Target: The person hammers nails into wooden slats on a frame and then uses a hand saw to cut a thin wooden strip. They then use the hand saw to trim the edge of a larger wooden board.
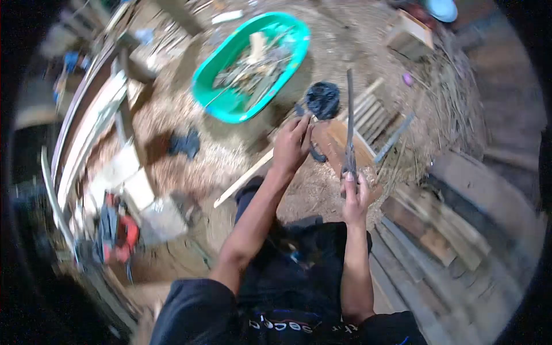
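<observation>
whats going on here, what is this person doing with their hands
A person sits over a sawdust-covered floor. Their right hand grips a thin dark stick upright. Their left hand pinches what looks like a dark strip next to it, close to a black bundle. A green tub holding sticks and scraps sits beyond the hands.

dim, bluish light; strong fisheye warp, dark vignette corners; left edge motion-blurred.

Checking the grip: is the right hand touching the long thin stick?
Touching. The head view shows the right hand closed around the thin stick at its lower end, the rest rising above the fingers.
</observation>
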